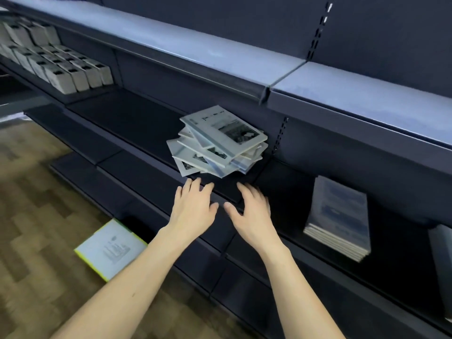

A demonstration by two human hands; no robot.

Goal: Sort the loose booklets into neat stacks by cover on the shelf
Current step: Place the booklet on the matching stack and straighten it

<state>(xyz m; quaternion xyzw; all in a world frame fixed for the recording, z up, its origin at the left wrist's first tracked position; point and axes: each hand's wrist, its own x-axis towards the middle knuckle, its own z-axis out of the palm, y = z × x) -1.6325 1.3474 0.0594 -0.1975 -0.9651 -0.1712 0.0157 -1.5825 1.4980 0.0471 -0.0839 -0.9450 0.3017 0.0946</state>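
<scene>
A crooked pile of white booklets (pixel 220 143) with black-and-white photo covers sits on the dark shelf (pixel 137 128), each one twisted a different way. My left hand (pixel 194 206) and my right hand (pixel 253 209) hover side by side just in front of the pile, fingers spread and straight, holding nothing. The fingertips of both hands are a short way from the pile's front edge, over the shelf lip. A neat stack of blue-covered booklets (pixel 340 216) lies on the same shelf to the right.
Rows of grey upright books (pixel 61 67) fill the far left of the shelf. A booklet with a yellow-green edge (pixel 110 249) lies on the wooden floor below. Another dark cover (pixel 442 260) shows at the right edge. A pale upper shelf (pixel 220 55) overhangs.
</scene>
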